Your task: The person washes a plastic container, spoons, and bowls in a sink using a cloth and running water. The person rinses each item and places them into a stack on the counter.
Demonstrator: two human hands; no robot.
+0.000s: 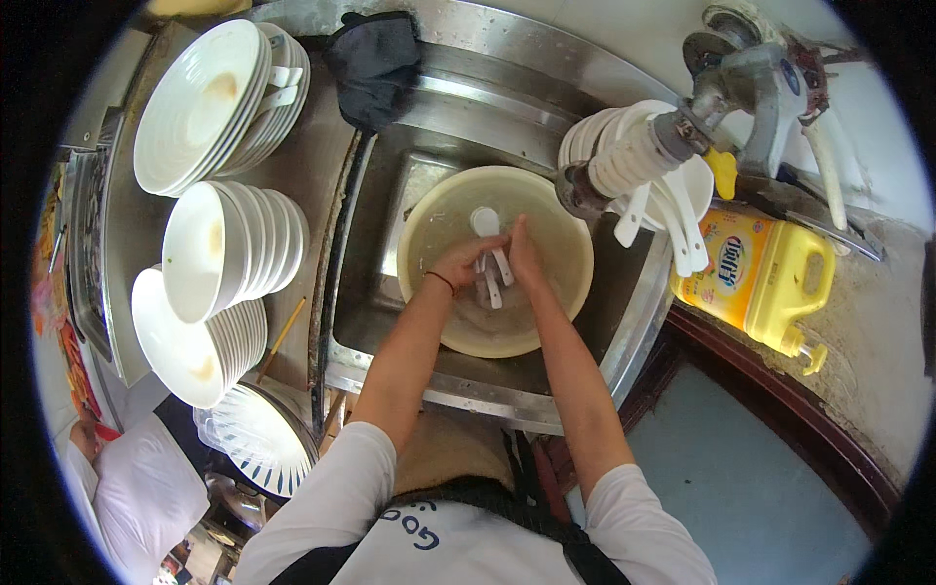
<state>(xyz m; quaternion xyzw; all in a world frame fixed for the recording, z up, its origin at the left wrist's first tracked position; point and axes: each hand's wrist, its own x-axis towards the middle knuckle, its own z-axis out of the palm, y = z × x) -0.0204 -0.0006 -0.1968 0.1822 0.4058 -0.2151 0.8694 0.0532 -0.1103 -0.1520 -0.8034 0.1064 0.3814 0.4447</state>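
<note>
A round cream plastic basin (420,314) of cloudy water sits in the stainless steel sink (365,292). Both my hands are in the basin, close together around several white soup spoons (491,281). My left hand (468,261) lies at the left of the spoon handles, its fingers reaching towards my right hand (525,252), which is turned with its palm inward on the right side. The round bowl of one spoon (485,221) shows just above the fingertips. Water and overlapping fingers hide whether either hand grips the spoons.
Stacks of white bowls (194,252) and plates (197,110) line the left counter. White bowls with spoons (691,183) stand by the sink's right corner, under a tap assembly (636,161). A yellow detergent jug (775,270) lies right; a dark cloth (376,69) hangs behind. Another person (146,490) is lower left.
</note>
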